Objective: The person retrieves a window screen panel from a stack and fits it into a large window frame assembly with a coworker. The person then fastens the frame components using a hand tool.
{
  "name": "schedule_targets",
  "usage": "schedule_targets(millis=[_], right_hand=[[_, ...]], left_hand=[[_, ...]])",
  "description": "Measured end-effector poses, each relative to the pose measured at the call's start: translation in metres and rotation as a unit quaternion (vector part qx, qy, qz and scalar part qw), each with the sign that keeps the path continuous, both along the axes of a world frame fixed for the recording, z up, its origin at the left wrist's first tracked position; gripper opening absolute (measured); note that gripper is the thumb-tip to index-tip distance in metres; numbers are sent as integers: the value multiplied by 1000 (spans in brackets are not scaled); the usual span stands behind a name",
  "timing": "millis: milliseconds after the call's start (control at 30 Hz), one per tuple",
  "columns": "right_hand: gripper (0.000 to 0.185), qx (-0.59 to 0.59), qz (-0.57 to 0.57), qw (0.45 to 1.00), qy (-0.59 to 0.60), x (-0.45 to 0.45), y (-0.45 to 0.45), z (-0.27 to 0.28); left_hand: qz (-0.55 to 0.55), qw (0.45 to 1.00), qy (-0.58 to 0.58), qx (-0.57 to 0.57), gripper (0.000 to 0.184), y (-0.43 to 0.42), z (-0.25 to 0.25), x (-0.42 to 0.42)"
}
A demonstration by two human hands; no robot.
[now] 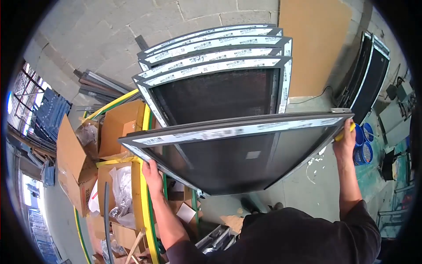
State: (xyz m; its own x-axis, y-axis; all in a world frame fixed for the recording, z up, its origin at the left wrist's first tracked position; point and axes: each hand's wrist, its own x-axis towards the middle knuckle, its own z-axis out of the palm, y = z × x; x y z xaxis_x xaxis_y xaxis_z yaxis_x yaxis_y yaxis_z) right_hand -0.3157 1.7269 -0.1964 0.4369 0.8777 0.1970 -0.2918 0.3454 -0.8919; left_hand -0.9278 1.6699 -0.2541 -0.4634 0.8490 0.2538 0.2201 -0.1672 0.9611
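Between my two hands a dark-framed window screen (228, 167) is held up, tilted, with printed white protective film along its top rail and sides. My left hand (152, 178) is closed on its left side rail, low down. My right hand (346, 143) grips the upper right side, and a yellow object (344, 132), its kind unclear, shows at that palm. A small metal piece sits on the top right corner. Just beyond leans a stack of similar framed screens (215, 67), several deep, partly hidden by the held one.
On the left, a yellow-and-green rack (146, 207) carries open cardboard boxes (118, 125) with plastic wrapping. Long dark profiles (99, 88) lie behind it. Blue buckets (364, 147) stand at the right, near more leaning frames (367, 75). A tan board (312, 48) rests against the block wall.
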Motion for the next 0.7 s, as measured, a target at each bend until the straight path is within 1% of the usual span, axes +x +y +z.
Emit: schedule_targets(millis=[33, 67, 100, 133, 167, 200, 300, 333, 400, 433, 467, 500, 533, 567, 633, 667, 700], right_hand=[[27, 12, -8, 1000, -9, 15, -4, 3], [28, 10, -23, 1000, -1, 30, -7, 9], [29, 20, -4, 1000, 5, 52, -10, 11], [30, 14, -6, 1000, 8, 63, -14, 21], [30, 18, -31, 999, 25, 82, -17, 25], [30, 26, -22, 999, 24, 108, -20, 26], [29, 54, -24, 998, 3, 180, -27, 24], [31, 64, 13, 998, 0, 208, -32, 24], [33, 80, -1, 997, 11, 266, -37, 17], [35, 85, 7, 996, 9, 292, -41, 16], [36, 74, 7, 997, 16, 317, -49, 14], [36, 61, 6, 998, 23, 337, -57, 16], [38, 33, -9, 999, 30, 371, -59, 9], [38, 34, -12, 999, 25, 396, -62, 6], [36, 28, -27, 999, -2, 426, -74, 14], [35, 16, -23, 999, -25, 453, -74, 11], [34, 4, -20, 999, -48, 462, -80, 21]], left_hand=[[-15, 1000, 7, 1, 36, -15, 8, 12], [-17, 998, 45, 29, 37, -27, 19, 29], [-19, 995, 84, 56, 37, -39, 31, 49], [-38, 996, 61, 55, 43, -49, 36, 65], [-65, 994, 51, 76, 45, -56, 40, 81], [-91, 990, 41, 96, 46, -66, 43, 99], [-118, 987, 21, 106, 48, -92, 59, 167], [-100, 989, 4, 110, 38, -99, 57, 190], [-102, 985, 10, 138, 37, -115, 58, 246], [-121, 983, 26, 133, 38, -123, 56, 271], [-142, 981, 10, 132, 38, -133, 57, 300], [-136, 980, 22, 140, 37, -141, 55, 327], [-132, 978, 71, 143, 37, -149, 50, 348], [-152, 977, 74, 133, 38, -156, 42, 368], [-187, 971, 7, 151, 42, -164, 46, 415], [-199, 970, -15, 138, 45, -169, 45, 435], [-212, 966, -25, 148, 48, -172, 46, 452]])
